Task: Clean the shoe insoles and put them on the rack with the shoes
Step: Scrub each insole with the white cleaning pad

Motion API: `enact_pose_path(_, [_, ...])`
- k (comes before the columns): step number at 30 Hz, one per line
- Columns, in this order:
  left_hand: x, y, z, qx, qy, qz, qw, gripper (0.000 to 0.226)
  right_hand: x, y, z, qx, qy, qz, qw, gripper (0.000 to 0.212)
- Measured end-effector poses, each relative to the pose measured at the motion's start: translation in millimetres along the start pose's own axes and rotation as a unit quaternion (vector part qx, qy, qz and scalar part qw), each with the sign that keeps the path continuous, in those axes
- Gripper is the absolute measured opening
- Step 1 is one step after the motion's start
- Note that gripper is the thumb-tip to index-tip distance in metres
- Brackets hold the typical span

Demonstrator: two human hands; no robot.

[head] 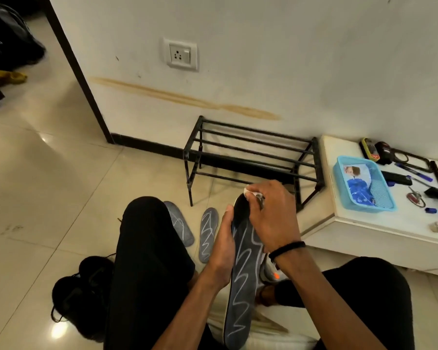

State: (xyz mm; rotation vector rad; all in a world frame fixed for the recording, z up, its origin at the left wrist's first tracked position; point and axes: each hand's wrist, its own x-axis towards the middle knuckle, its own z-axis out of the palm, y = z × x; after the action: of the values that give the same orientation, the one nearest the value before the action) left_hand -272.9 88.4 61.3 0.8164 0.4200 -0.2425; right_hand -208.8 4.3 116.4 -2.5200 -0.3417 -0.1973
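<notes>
1. Dark grey insole (243, 263) with pale zigzag lines stands lengthwise over the lap, toe end up and away, gripped along its left edge.
2. A small white wipe (250, 192) is pressed on that toe end.
3. Two more grey insoles lie flat on the tiles: one (209, 233) just left of the held one, another (180, 226) partly hidden by a knee.
4. Black shoes (81, 294) sit on the floor at lower left.
5. Black metal rack (250, 157) stands against the wall, its bars bare.

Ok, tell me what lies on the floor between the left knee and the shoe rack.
Head view: two grey insoles lie side by side on the bare tile, short of the shoe rack.
</notes>
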Motion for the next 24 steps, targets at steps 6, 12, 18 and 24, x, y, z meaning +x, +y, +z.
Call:
enact_pose_path(6, [0, -4, -8, -0.006, -0.015, -0.010, 1.000, 0.065, -18, 12, -5, -0.033, -0.021, 0.018, 0.999, 0.014])
enact_pose_path(12, [2, -9, -6, 0.021, 0.002, -0.028, 0.999, 0.069, -39, 22, -15, -0.087, -0.061, 0.022, 0.994, 0.014])
enact_pose_path(18, [6, -13, -9, -0.011, 0.004, -0.029, 1.000, 0.072, -58, 14, -11, -0.114, -0.091, -0.019, 0.989, 0.021])
enact_pose_path(24, [9, -18, 5, -0.036, -0.019, -0.014, 0.999, 0.067, -29, 27, -18, -0.018, -0.038, 0.031, 0.999, 0.036])
